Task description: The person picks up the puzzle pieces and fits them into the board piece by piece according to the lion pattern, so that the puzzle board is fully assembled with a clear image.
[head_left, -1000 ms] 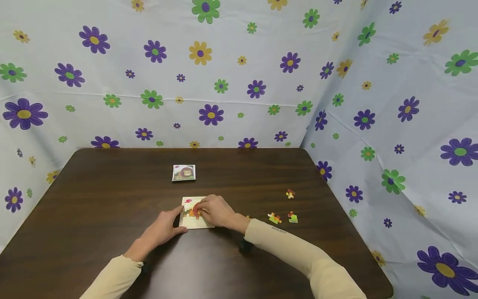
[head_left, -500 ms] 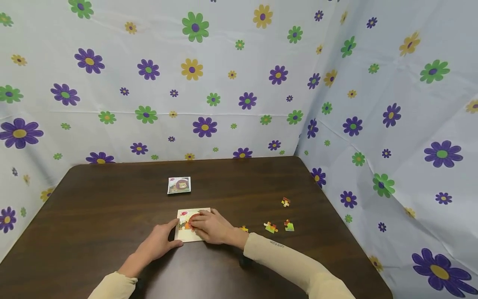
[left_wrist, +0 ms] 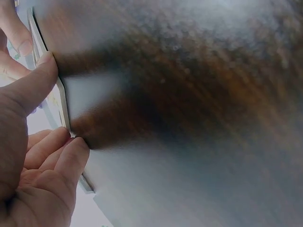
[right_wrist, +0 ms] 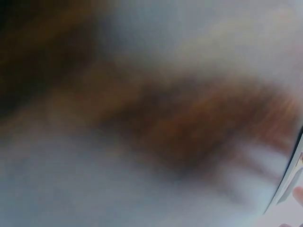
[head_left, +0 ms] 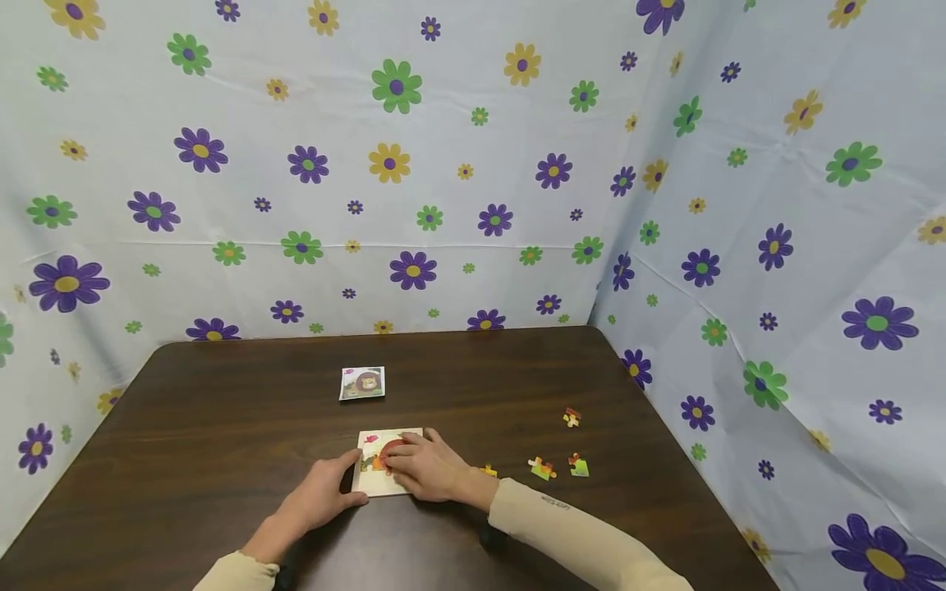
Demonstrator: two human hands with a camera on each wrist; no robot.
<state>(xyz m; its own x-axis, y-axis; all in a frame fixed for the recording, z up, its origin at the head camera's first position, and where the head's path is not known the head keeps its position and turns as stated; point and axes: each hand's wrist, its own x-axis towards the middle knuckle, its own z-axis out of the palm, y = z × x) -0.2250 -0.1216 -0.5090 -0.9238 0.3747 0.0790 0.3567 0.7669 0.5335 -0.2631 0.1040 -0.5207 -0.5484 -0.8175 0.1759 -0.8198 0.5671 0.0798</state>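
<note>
A pale puzzle board (head_left: 380, 486) lies on the brown table (head_left: 222, 435), its partly assembled picture showing a pink shape and an orange-brown animal. My left hand (head_left: 316, 494) holds the board by its left side, the thumb at the near corner and the fingers farther up. In the left wrist view, the thumb and curled fingertips meet the board's thin edge (left_wrist: 62, 101). Extended fingers of my right hand (head_left: 430, 469) press on the board's right part, over the brown mane, hiding what lies beneath. The right wrist view is mostly blurred tabletop, with the board's edge (right_wrist: 284, 187) at right.
Loose puzzle pieces lie to the right: a yellow one (head_left: 488, 470) by the right wrist, a yellow-green one (head_left: 543, 469), a green one (head_left: 579, 465) and a red-brown one (head_left: 571, 418). A lion picture card (head_left: 362, 383) lies beyond the board. Flowered cloth (head_left: 443, 189) surrounds the table.
The right hand's fingers have gone from bunched together over the picture to spread flat on it. The left hand stays at the board's side. The head view has tilted up.
</note>
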